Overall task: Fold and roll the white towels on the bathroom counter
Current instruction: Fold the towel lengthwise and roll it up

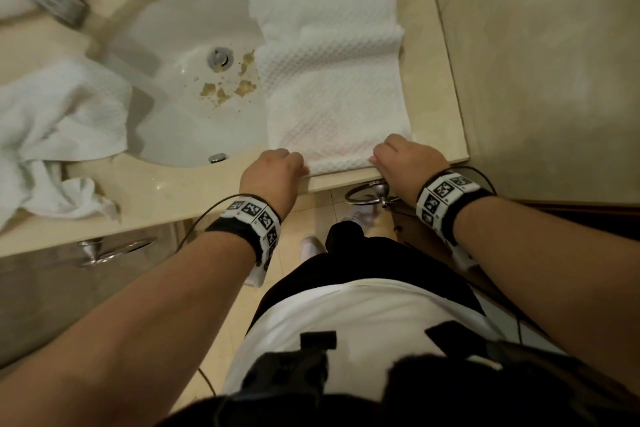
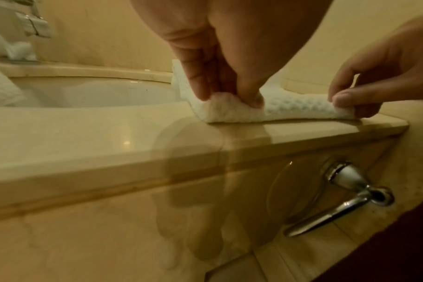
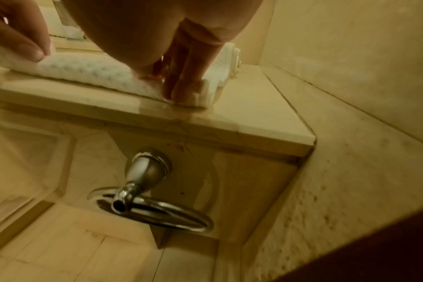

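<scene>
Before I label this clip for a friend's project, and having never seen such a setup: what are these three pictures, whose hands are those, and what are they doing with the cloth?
No machine here: a person wears three cameras. The top picture comes from the head and looks down; the other two come from cameras strapped to each wrist, looking along the fingers.

On the beige stone bathroom counter lies a long white waffle-textured towel, folded into a strip beside the white oval sink. The left hand and the right hand each pinch a near corner of it, where the edge is just turned over, seemingly to start a roll.

A second, crumpled white towel sits left of the sink, and brownish crumbs lie in the basin. Below the counter's edge hangs a chrome towel ring.
</scene>
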A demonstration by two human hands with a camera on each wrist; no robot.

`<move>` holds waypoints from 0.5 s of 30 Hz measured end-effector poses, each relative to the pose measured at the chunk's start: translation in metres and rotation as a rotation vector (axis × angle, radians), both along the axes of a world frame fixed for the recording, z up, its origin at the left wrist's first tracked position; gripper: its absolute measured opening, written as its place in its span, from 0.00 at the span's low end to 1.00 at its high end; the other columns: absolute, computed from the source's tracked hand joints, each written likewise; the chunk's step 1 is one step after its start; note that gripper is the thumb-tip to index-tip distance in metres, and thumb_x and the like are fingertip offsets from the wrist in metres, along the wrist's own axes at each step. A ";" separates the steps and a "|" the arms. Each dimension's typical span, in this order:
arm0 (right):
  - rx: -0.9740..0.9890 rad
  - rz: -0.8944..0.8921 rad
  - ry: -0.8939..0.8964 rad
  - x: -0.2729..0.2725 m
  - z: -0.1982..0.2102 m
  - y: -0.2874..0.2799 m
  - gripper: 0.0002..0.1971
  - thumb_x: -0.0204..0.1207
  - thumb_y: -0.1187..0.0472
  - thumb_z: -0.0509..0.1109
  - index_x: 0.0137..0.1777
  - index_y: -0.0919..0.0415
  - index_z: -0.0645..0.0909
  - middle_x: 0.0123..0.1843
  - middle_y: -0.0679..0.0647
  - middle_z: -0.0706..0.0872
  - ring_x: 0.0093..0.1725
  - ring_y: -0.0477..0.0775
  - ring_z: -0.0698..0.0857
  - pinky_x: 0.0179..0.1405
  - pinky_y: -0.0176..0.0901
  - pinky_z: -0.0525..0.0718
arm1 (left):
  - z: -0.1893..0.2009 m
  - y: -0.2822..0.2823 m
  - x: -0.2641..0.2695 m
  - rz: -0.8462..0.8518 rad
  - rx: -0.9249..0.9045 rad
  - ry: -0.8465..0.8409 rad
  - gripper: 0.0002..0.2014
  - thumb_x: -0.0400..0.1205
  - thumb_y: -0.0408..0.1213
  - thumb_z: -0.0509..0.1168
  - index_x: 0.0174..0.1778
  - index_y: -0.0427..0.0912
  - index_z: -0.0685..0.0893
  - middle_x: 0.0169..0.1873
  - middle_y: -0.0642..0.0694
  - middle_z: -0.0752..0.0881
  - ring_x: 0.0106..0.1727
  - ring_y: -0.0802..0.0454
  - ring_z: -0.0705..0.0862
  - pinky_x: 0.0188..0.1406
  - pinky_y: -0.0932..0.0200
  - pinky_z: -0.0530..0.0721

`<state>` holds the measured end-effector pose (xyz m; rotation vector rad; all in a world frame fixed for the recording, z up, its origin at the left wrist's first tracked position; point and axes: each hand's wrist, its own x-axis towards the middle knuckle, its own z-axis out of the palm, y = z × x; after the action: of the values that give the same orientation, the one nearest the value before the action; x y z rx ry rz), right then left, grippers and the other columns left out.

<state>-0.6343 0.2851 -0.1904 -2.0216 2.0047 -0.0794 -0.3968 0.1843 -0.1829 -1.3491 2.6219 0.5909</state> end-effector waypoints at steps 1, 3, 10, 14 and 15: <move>0.020 0.000 -0.024 -0.002 -0.004 0.004 0.08 0.77 0.62 0.77 0.47 0.62 0.80 0.45 0.60 0.80 0.36 0.64 0.82 0.27 0.49 0.82 | -0.001 0.001 0.005 -0.017 0.000 0.019 0.02 0.83 0.34 0.71 0.47 0.42 0.89 0.44 0.41 0.86 0.51 0.34 0.83 0.36 0.50 0.77; 0.076 -0.014 -0.068 -0.006 -0.009 0.012 0.09 0.79 0.62 0.73 0.55 0.61 0.78 0.52 0.59 0.78 0.45 0.61 0.81 0.36 0.55 0.87 | -0.004 0.004 0.015 -0.059 -0.025 0.074 0.08 0.77 0.26 0.74 0.48 0.42 0.91 0.45 0.41 0.87 0.49 0.34 0.85 0.36 0.49 0.83; 0.081 -0.161 -0.112 -0.008 -0.004 0.008 0.05 0.80 0.62 0.66 0.51 0.59 0.82 0.51 0.56 0.77 0.48 0.59 0.76 0.41 0.53 0.83 | -0.008 0.008 0.030 -0.090 -0.176 0.066 0.25 0.67 0.22 0.77 0.58 0.48 0.93 0.45 0.41 0.86 0.48 0.36 0.82 0.48 0.45 0.75; 0.000 -0.167 0.009 -0.014 -0.002 0.014 0.07 0.74 0.58 0.78 0.51 0.49 0.88 0.47 0.54 0.83 0.47 0.63 0.80 0.44 0.53 0.74 | -0.005 0.002 0.028 0.027 -0.097 0.073 0.14 0.78 0.31 0.73 0.59 0.47 0.93 0.46 0.42 0.90 0.49 0.35 0.85 0.50 0.44 0.78; 0.014 -0.166 0.028 -0.016 0.001 0.013 0.08 0.75 0.57 0.77 0.53 0.48 0.88 0.48 0.53 0.84 0.48 0.63 0.81 0.47 0.53 0.72 | -0.002 -0.002 0.028 0.066 -0.058 0.071 0.10 0.81 0.36 0.72 0.58 0.46 0.92 0.46 0.42 0.91 0.50 0.35 0.86 0.52 0.42 0.81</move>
<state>-0.6501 0.2976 -0.1895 -1.8549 2.1811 -0.0722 -0.3691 0.1827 -0.1850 -1.4626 2.6792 0.5855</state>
